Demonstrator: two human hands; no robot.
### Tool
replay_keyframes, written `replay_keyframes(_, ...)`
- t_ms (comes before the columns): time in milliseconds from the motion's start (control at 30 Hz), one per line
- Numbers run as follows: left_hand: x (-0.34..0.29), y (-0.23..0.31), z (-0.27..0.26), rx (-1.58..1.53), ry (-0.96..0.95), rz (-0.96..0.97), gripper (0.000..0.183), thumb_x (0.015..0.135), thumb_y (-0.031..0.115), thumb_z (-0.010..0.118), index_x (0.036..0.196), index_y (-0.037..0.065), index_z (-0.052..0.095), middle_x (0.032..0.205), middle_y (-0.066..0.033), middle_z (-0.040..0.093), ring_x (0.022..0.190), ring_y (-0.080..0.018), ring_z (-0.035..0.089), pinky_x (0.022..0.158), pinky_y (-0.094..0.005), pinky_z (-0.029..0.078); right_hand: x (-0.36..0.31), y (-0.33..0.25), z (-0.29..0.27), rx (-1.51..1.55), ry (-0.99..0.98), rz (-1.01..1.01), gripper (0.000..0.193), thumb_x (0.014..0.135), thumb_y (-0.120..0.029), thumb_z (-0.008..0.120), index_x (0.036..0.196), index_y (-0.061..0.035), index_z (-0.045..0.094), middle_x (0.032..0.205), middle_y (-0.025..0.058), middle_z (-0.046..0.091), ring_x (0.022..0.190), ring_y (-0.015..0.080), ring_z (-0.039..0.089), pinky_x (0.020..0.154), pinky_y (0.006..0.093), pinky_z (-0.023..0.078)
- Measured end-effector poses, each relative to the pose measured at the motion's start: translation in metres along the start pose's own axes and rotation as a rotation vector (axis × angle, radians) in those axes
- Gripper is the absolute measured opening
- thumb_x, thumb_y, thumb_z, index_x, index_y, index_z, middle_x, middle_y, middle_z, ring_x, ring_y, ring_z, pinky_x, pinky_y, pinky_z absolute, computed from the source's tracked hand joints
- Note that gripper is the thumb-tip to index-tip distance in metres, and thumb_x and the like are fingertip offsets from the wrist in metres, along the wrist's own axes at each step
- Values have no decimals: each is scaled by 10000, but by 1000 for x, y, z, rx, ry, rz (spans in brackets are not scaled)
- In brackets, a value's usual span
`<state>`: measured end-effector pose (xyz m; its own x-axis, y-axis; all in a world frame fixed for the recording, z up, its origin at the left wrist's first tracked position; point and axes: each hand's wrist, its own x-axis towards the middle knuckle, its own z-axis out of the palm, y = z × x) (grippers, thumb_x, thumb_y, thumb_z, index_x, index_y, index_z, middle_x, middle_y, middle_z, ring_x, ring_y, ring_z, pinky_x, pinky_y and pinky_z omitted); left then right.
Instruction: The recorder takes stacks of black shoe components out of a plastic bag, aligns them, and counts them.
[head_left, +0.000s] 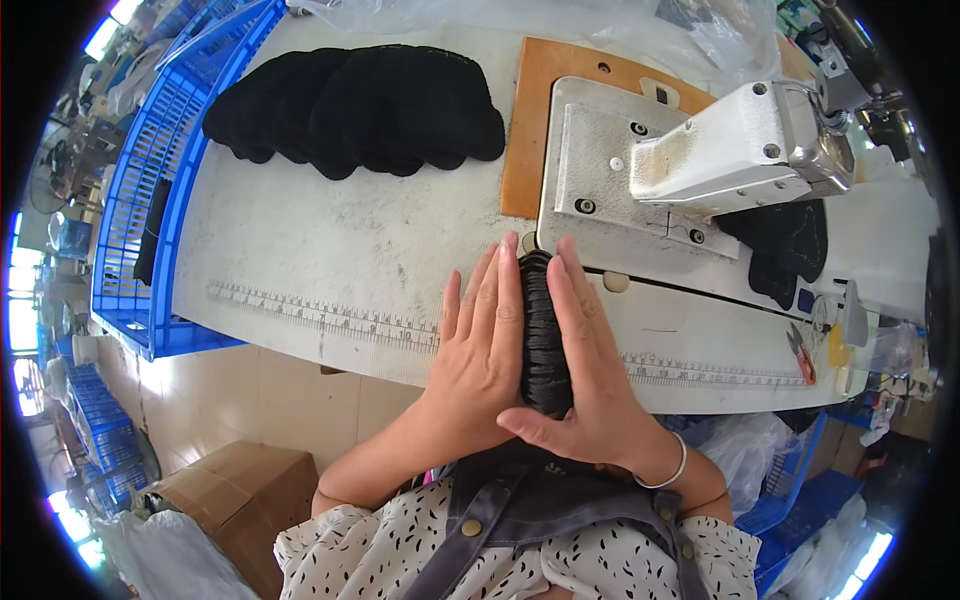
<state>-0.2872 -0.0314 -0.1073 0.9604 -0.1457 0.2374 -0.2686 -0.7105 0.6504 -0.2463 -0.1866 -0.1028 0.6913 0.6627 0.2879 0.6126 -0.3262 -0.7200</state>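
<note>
Between my flat palms stands a thick stack of black fabric pieces, its layered edges facing up. My left hand presses on its left side with straight fingers. On the opposite side, my right hand presses inward, its thumb reaching across the stack's near end. Both hands are over the front of the sewing table, just before the sewing machine. More black fabric pieces lie overlapped in a row at the far left. A black cut piece rests right of the machine's arm.
A blue plastic crate borders the table's left side. Red-handled snips lie at the right front, past a printed ruler strip. Below at left is a cardboard box. Clear plastic bags lie at the back.
</note>
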Motion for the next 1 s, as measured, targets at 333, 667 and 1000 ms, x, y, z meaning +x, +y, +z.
replay_keyframes(333, 3, 0, 1, -76, 22, 20, 1178, 651, 314, 761, 1470, -66, 4, 1523, -258, 142, 1397, -431, 204, 1080, -622, 174, 7, -35, -44, 50, 13, 79, 1260, 688, -563, 746, 1441, 122, 4, 1507, 319, 117, 1396, 426, 210, 1119, 539, 164)
replay_keyframes(667, 1, -3, 6, -90, 46, 34, 1183, 641, 309, 771, 1473, -61, 14, 1513, -261, 155, 1401, -412, 203, 1087, -617, 161, 22, -27, -21, -234, -146, -32, 1005, 855, -529, 578, 1460, 102, 83, 1509, 331, 105, 1410, 458, 148, 1115, 526, 168)
replay_keyframes(1000, 3, -3, 3, -127, 8, -2, 1234, 562, 228, 822, 1464, -80, 37, 1389, -252, 308, 1288, -419, 336, 1076, -618, 195, 15, -8, -27, 325, 100, 110, 839, 962, -421, 445, 1437, 144, 46, 1507, 348, 61, 1427, 413, 113, 1149, 433, 108)
